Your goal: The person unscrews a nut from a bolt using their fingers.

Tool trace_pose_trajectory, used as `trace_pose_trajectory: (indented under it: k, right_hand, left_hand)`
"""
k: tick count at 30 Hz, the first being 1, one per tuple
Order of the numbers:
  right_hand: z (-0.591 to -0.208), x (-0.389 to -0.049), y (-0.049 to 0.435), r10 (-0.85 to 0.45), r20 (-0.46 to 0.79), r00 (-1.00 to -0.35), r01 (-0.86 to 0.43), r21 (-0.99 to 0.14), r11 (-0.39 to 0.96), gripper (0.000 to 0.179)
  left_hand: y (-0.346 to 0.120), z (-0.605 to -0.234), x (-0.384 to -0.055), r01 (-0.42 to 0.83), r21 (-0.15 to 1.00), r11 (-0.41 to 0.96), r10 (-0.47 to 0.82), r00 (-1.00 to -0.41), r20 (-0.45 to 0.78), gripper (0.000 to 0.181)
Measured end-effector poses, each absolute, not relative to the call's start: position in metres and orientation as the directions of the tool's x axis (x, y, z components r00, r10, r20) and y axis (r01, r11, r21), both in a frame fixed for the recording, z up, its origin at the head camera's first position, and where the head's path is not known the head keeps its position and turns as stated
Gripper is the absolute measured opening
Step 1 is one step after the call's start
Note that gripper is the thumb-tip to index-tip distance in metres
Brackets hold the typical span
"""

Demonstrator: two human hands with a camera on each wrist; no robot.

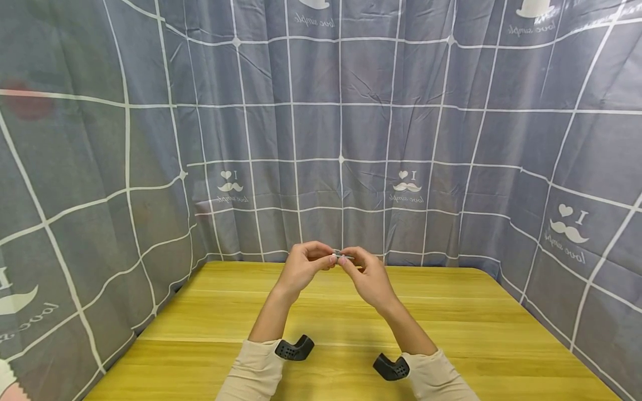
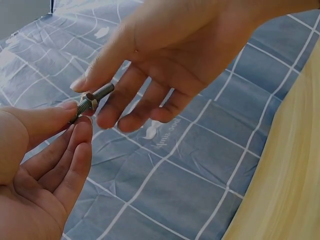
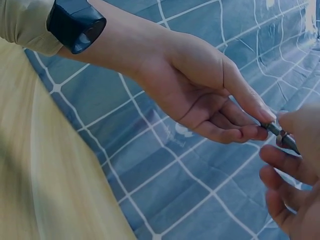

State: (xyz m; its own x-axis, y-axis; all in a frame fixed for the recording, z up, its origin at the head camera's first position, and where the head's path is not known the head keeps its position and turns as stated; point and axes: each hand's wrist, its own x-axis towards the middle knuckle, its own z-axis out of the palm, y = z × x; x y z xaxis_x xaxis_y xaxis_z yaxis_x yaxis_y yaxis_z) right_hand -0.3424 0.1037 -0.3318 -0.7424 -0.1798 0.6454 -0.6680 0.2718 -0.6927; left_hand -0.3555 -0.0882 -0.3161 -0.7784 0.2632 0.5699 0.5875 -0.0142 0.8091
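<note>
Above the far part of the table, a small metal bolt (image 1: 337,254) lies between the two hands. My left hand (image 1: 300,269) pinches one end of it between thumb and fingers; that end is hidden by the fingertips. In the left wrist view the threaded shaft carries a nut (image 2: 89,101) around its middle, and its free end points towards the right hand. My right hand (image 1: 368,275) is around that free end, thumb (image 3: 286,121) close to the nut and fingers spread apart below the bolt (image 3: 290,143). Whether the right thumb touches the nut I cannot tell.
A yellow wood-grain table (image 1: 331,334) lies beneath the forearms. Grey curtains (image 1: 316,133) with white grid lines hang behind it and along both sides. Each wrist wears a black camera, one on the left (image 1: 295,348) and one on the right (image 1: 391,367).
</note>
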Motion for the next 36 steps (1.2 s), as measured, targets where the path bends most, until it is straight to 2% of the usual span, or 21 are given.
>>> trace_pose_trajectory:
  k: [4,10,17,23,26,30,33,36]
  right_hand:
    - [-0.332,-0.3426,0.1029,-0.171,0.666,-0.726,-0.684,-0.674,0.281,0.016]
    - [-0.3307,-0.3413,0.103,-0.161,0.667,-0.727,-0.682,-0.676,0.279,0.027]
    - [-0.3332,-0.3432,0.1023,-0.147,0.703,-0.695,-0.71,-0.641,0.293,0.016]
    - [-0.3336,-0.3424,0.1021,-0.151,0.689,-0.709,-0.698,-0.655,0.291,0.032]
    - [-0.3338,-0.3421,0.1022,-0.144,0.678,-0.721,-0.686,-0.667,0.292,0.024]
    - [-0.3325,-0.3425,0.1023,-0.145,0.703,-0.696,-0.71,-0.646,0.281,0.015]
    - [-0.3317,-0.3427,0.1021,-0.157,0.71,-0.687,-0.721,-0.637,0.272,0.026]
    - [-0.3318,-0.3417,0.1018,-0.156,0.685,-0.712,-0.696,-0.658,0.287,0.034]
  left_hand:
    - [-0.0883,-0.3163,-0.355,0.59,0.808,-0.005,0.266,-0.778,0.569,0.015]
    - [-0.0885,-0.3151,-0.3557,0.587,0.809,-0.005,0.267,-0.779,0.567,0.015]
    - [-0.0896,-0.3152,-0.3564,0.592,0.806,-0.004,0.272,-0.775,0.57,0.016]
    - [-0.0894,-0.3151,-0.3552,0.582,0.813,-0.013,0.268,-0.781,0.564,0.016]
    - [-0.0893,-0.3158,-0.3552,0.58,0.814,-0.014,0.272,-0.782,0.562,0.016]
    - [-0.0892,-0.3155,-0.3556,0.58,0.814,-0.004,0.275,-0.782,0.559,0.017]
    - [-0.0896,-0.3158,-0.3563,0.579,0.815,0.0,0.272,-0.785,0.557,0.017]
    - [-0.0903,-0.3171,-0.3569,0.577,0.816,-0.003,0.269,-0.786,0.557,0.017]
